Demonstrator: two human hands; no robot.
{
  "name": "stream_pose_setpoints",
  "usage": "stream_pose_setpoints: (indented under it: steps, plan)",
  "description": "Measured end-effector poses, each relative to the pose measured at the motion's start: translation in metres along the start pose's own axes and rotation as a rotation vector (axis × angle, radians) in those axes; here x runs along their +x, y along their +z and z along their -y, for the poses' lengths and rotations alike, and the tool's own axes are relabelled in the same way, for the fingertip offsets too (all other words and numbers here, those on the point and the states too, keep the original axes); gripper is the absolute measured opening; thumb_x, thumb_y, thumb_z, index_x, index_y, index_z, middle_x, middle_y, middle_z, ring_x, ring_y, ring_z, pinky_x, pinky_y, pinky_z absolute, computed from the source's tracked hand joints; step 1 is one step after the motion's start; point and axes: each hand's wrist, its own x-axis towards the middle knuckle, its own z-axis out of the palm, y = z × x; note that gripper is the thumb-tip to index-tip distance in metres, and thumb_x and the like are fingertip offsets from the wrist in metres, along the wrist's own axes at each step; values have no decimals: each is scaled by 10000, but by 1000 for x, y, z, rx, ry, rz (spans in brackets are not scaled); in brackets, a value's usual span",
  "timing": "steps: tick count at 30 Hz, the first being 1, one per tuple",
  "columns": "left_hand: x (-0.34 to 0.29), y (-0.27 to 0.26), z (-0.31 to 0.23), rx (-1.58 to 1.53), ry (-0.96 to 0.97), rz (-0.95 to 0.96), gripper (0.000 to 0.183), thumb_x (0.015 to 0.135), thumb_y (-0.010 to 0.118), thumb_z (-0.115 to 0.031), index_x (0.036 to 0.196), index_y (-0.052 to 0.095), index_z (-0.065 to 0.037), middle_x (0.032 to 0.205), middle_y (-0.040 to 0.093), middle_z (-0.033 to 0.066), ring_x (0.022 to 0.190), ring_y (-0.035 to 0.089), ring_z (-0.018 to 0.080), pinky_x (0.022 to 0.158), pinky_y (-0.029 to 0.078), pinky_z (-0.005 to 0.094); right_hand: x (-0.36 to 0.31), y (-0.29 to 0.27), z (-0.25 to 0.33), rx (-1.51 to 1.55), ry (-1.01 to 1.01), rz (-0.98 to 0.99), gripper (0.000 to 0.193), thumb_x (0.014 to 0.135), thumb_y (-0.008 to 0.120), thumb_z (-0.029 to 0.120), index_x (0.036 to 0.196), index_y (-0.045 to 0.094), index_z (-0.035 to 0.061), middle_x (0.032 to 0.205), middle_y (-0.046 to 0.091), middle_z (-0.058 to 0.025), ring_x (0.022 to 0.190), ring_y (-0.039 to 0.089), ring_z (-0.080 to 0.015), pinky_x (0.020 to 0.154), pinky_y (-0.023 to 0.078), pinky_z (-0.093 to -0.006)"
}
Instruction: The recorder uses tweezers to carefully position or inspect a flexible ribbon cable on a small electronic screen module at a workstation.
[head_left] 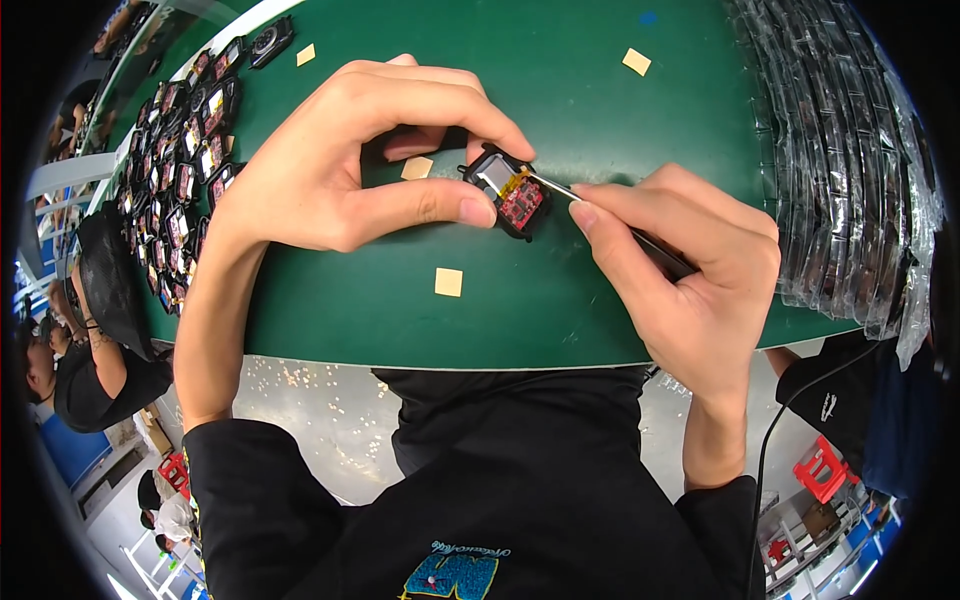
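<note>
My left hand (340, 160) grips a small black device housing (527, 228) between thumb and forefinger, just above the green table. The housing lies open toward me, showing a red circuit board (520, 203), a silvery-grey block (493, 174) and a strip of yellow tape. In my right hand (705, 255) is a pair of slim tweezers (662, 252), pinched between thumb and fingers, with a dark body and a bright metal tip. That tip meets the housing's upper right edge, near the yellow tape; whether it grips anything is too small to tell.
Many similar open housings (180, 190) crowd the left side of the green table (520, 320). Stacked clear plastic trays (830, 160) line the right side. Small pale yellow squares (448, 282) lie scattered on the tabletop. A dark cable (768, 450) hangs at right; other people sit nearby.
</note>
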Motion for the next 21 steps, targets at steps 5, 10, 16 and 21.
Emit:
stream_pose_setpoints:
  steps: [5, 10, 16, 21]
  plan:
    - [2, 2, -4, -40, -32, -19, 482, 778, 940, -277, 1187, 834, -44, 959, 752, 30, 674, 488, 136, 662, 370, 313, 1, -1, -1, -2, -16, 6, 142, 876, 851, -69, 1011, 859, -24, 694, 622, -12, 581, 503, -55, 537, 335, -246]
    - [-1, 2, -1, 2, 19, -4, 445, 796, 930, -263, 1171, 828, -45, 943, 749, 42, 669, 497, 156, 663, 378, 318, 2, 2, -1, 18, -12, 7, 138, 873, 846, -68, 1004, 857, -25, 689, 620, -9, 570, 492, -54, 531, 326, -249]
    - [2, 2, -5, 18, 15, 8, 441, 792, 927, -267, 1160, 826, -46, 934, 743, 34, 665, 491, 155, 679, 381, 318, -2, -1, -5, 34, -32, -3, 148, 873, 845, -69, 1012, 858, -22, 689, 628, -12, 566, 489, -52, 523, 323, -253]
    - [1, 2, -5, 18, -13, 5, 445, 787, 926, -275, 1161, 831, -54, 934, 743, 28, 674, 493, 151, 679, 385, 314, 1, 0, -4, 27, -27, -19, 94, 840, 839, -59, 923, 829, -17, 665, 639, -53, 490, 531, -120, 482, 370, -304]
